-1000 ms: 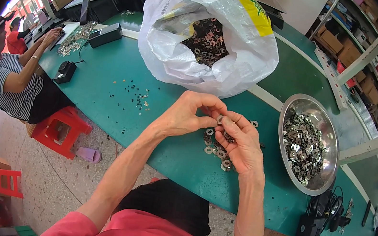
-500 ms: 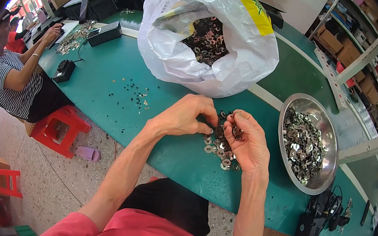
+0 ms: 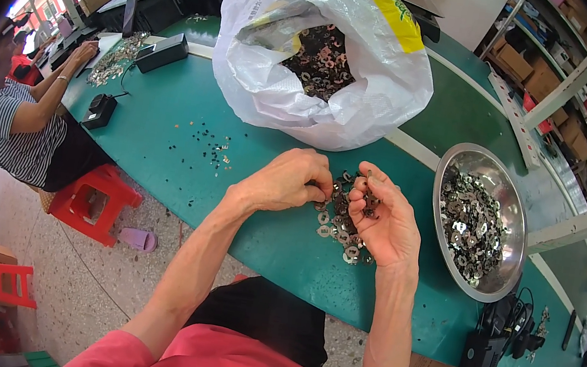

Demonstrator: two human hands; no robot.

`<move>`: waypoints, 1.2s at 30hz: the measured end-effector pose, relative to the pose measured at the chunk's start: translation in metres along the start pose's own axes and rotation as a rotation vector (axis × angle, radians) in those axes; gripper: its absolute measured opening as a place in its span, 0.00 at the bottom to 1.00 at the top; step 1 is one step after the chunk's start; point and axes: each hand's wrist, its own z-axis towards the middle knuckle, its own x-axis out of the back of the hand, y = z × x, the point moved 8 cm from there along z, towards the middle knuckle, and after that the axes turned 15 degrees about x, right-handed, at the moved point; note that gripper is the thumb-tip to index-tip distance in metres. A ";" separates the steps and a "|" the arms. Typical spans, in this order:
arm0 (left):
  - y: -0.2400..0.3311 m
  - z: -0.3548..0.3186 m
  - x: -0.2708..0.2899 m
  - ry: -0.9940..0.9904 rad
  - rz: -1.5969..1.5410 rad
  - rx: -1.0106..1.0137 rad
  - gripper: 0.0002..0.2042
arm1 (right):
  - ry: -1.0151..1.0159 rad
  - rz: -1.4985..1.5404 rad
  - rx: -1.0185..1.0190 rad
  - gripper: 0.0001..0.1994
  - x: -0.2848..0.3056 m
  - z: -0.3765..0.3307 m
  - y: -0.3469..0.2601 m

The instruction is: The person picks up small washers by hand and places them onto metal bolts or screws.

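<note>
My left hand (image 3: 292,182) is closed in a pinch at the left side of a small pile of flat, ring-shaped metal pieces (image 3: 337,227) on the green table. What sits between its fingertips, if anything, is too small to make out. My right hand (image 3: 391,226) is curled palm up over the pile's right side. Several of the metal pieces lie in its bent fingers, with thumb and forefinger close together. Beyond both hands stands a white woven sack (image 3: 387,106), its mouth wide around many similar pieces. To the right, a steel bowl (image 3: 512,248) holds a heap of them.
Small dark and coppery bits (image 3: 212,148) are scattered left of my hands. A black box-shaped device (image 3: 163,52) and a smaller black one (image 3: 99,110) stand farther left. A co-worker (image 3: 20,123) sits there by a red stool (image 3: 94,204). Black cabled equipment (image 3: 483,353) hangs at the right edge.
My right hand's thumb and fingertips have shifted slightly up and parted a little. My left fingertips have curled in more, staying in nearly the same place.
</note>
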 end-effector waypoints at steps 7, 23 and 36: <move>0.003 -0.002 0.006 0.062 0.014 -0.015 0.09 | 0.010 0.009 0.016 0.14 0.001 0.000 -0.001; 0.009 -0.007 0.004 -0.092 -0.008 -0.050 0.12 | 0.003 -0.002 0.012 0.14 0.002 -0.001 -0.001; 0.008 -0.008 0.000 -0.115 0.031 -0.054 0.05 | 0.006 -0.034 0.012 0.13 0.001 -0.002 -0.001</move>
